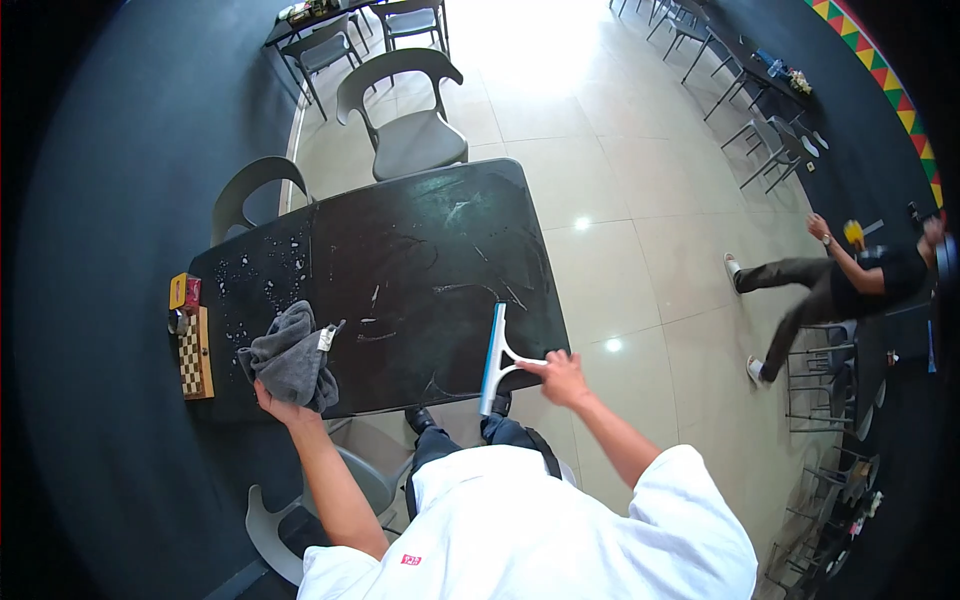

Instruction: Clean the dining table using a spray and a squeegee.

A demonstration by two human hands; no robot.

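Note:
My left hand (283,405) holds a bunched grey cloth (292,360) with a white tag, over the near left part of the black table (405,300). In my right hand (561,375) is the handle of a white squeegee (513,358) with a blue blade edge, at the table's near right side. Whether the blade touches the tabletop I cannot tell. White droplets (262,264) dot the table's left section. Wet streaks (375,294) mark the larger right section, and a smeared patch (456,210) shines near the far edge.
A wooden chessboard box (193,356) and a yellow-and-red box (184,291) lie at the table's left end by the dark wall (135,225). Grey chairs stand beyond (416,139), left (255,184) and near (360,480). Another person (832,281) is at the right.

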